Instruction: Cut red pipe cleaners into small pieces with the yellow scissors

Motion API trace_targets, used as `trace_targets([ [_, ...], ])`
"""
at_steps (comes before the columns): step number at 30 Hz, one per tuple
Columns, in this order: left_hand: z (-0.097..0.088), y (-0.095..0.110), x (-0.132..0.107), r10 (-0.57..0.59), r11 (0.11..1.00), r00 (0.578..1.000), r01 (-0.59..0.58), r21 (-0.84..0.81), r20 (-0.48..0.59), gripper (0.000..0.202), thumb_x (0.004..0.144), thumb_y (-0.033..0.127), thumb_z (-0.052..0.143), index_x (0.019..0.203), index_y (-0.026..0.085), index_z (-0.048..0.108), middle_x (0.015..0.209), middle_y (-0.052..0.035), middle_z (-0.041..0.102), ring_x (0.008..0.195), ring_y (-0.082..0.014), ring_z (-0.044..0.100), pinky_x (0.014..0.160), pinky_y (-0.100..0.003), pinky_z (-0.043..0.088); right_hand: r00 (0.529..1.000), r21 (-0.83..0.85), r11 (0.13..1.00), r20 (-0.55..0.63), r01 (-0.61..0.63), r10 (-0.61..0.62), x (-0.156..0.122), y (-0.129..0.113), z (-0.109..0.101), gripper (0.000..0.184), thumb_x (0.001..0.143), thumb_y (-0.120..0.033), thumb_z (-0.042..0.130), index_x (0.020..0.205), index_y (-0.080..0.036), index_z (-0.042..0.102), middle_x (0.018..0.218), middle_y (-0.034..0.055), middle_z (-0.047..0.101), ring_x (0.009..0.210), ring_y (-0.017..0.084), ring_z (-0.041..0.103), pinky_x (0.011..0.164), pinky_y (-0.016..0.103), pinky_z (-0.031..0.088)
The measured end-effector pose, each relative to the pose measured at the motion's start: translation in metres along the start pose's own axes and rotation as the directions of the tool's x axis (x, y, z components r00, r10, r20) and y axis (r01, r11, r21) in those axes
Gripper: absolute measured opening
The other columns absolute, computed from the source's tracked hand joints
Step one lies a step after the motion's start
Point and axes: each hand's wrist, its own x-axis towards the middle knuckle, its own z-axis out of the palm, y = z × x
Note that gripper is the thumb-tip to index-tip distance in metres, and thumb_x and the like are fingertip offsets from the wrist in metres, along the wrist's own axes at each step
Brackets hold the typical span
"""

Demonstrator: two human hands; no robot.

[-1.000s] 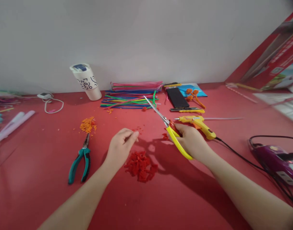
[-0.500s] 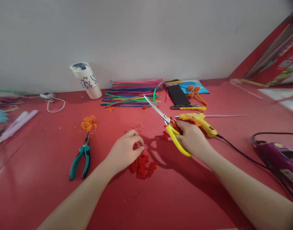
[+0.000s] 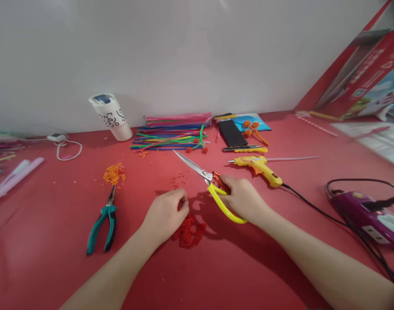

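Observation:
My left hand (image 3: 167, 214) is closed, thumb and fingers pinched together just above a small heap of cut red pieces (image 3: 188, 232). Whatever the fingertips hold, if anything, cannot be made out. In my right hand (image 3: 245, 197) is a pair of scissors (image 3: 223, 202) with yellow and red handles. Their blades lie together and point to the upper left, past my left hand. Fine red scraps (image 3: 178, 180) are scattered beyond my left fingers. Green-handled pliers (image 3: 103, 221) rest to the left, tip against a pile of orange clippings (image 3: 113, 173).
Bundled pipe cleaners (image 3: 171, 131) lie by the wall, with a white tumbler (image 3: 111, 118) to their left. On the right are a phone (image 3: 232, 133), a utility knife (image 3: 248, 149), a yellow glue gun (image 3: 260, 168) and a purple power strip (image 3: 371, 217) with a cable.
The view has shifted slightly. My right hand has brought the scissors a little left, nearer my left hand. The left hand stays pinched by the red heap.

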Motion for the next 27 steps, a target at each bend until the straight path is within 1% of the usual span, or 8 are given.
trace_targets([
  [5, -0.001, -0.002, 0.0, -0.055, 0.993, 0.998, 0.058, -0.101, 0.03, 0.015, 0.077, 0.021, 0.041, 0.086, 0.021, 0.053, 0.072, -0.0026, 0.063, 0.068, -0.0174, 0.058, 0.06, -0.026, 0.037, 1.0, 0.033, 0.999, 0.0, 0.018, -0.018, 0.0, -0.001, 0.002, 0.02, 0.068, -0.03, 0.047, 0.059, -0.02, 0.032, 0.052, -0.0032, 0.041, 0.048, 0.009, 0.031, 0.045, 0.023, 0.019],
  [10, -0.001, -0.003, 0.0, -0.089, 0.953, 0.995, 0.073, -0.295, -0.04, 0.022, 0.077, 0.02, 0.044, 0.095, 0.022, 0.055, 0.09, -0.0045, 0.065, 0.081, -0.0186, 0.059, 0.071, -0.029, 0.04, 1.0, 0.079, 0.997, 0.017, 0.016, -0.018, -0.001, -0.005, 0.005, 0.017, 0.067, -0.028, 0.048, 0.06, -0.019, 0.037, 0.053, -0.0045, 0.039, 0.049, 0.008, 0.032, 0.045, 0.021, 0.021],
  [12, -0.002, 0.0, 0.0, -0.141, 0.874, 0.99, 0.116, -0.472, -0.018, 0.021, 0.076, 0.02, 0.045, 0.095, 0.021, 0.053, 0.082, -0.0027, 0.065, 0.071, -0.0153, 0.059, 0.063, -0.026, 0.042, 0.998, 0.198, 0.98, 0.059, -0.018, 0.006, -0.004, -0.012, 0.005, 0.016, 0.067, -0.029, 0.049, 0.06, -0.019, 0.038, 0.053, -0.0054, 0.037, 0.048, 0.008, 0.032, 0.045, 0.021, 0.023],
  [14, -0.001, 0.004, 0.0, -0.185, 0.716, 0.979, 0.193, -0.671, 0.083, 0.02, 0.075, 0.021, 0.047, 0.095, 0.02, 0.049, 0.072, -0.0001, 0.064, 0.051, -0.0099, 0.053, 0.049, -0.021, 0.039, 0.988, 0.381, 0.921, 0.155, -0.083, 0.025, -0.008, -0.02, 0.005, 0.015, 0.068, -0.03, 0.05, 0.061, -0.018, 0.042, 0.053, -0.0061, 0.037, 0.048, 0.007, 0.033, 0.044, 0.02, 0.025],
  [16, 0.0, 0.009, 0.0, -0.17, 0.546, 0.963, 0.268, -0.794, 0.209, 0.02, 0.073, 0.02, 0.05, 0.093, 0.02, 0.045, 0.066, 0.0017, 0.063, 0.036, -0.0051, 0.041, 0.038, -0.018, 0.031, 0.966, 0.521, 0.839, 0.258, -0.155, 0.018, -0.011, -0.029, 0.005, 0.015, 0.068, -0.032, 0.051, 0.064, -0.018, 0.045, 0.052, -0.0065, 0.039, 0.045, 0.007, 0.034, 0.043, 0.02, 0.026],
  [18, 0.003, 0.014, -0.001, -0.128, 0.434, 0.949, 0.316, -0.844, 0.289, 0.022, 0.071, 0.02, 0.053, 0.09, 0.019, 0.043, 0.065, 0.0022, 0.062, 0.031, -0.0025, 0.035, 0.034, -0.016, 0.026, 0.951, 0.589, 0.785, 0.309, -0.193, 0.002, -0.014, -0.035, 0.005, 0.018, 0.067, -0.034, 0.052, 0.066, -0.018, 0.046, 0.052, -0.0064, 0.041, 0.044, 0.007, 0.036, 0.042, 0.02, 0.027],
  [21, 0.007, 0.017, -0.002, -0.122, 0.362, 0.941, 0.338, -0.869, 0.315, 0.024, 0.068, 0.023, 0.058, 0.086, 0.019, 0.042, 0.066, 0.0034, 0.061, 0.03, -0.001, 0.035, 0.031, -0.014, 0.023, 0.959, 0.604, 0.776, 0.282, -0.181, 0.004, -0.016, -0.039, 0.007, 0.021, 0.066, -0.034, 0.055, 0.062, -0.018, 0.044, 0.051, -0.0063, 0.041, 0.045, 0.007, 0.035, 0.042, 0.02, 0.026],
  [27, 0.008, 0.019, -0.004, -0.216, 0.349, 0.943, 0.318, -0.882, 0.255, 0.021, 0.068, 0.025, 0.059, 0.08, 0.019, 0.042, 0.064, 0.0054, 0.056, 0.031, -0.0003, 0.036, 0.032, -0.014, 0.022, 0.959, 0.606, 0.765, 0.279, -0.216, 0.05, -0.015, -0.034, 0.011, 0.023, 0.064, -0.032, 0.057, 0.059, -0.019, 0.038, 0.046, -0.0088, 0.036, 0.041, 0.006, 0.033, 0.038, 0.019, 0.023],
])
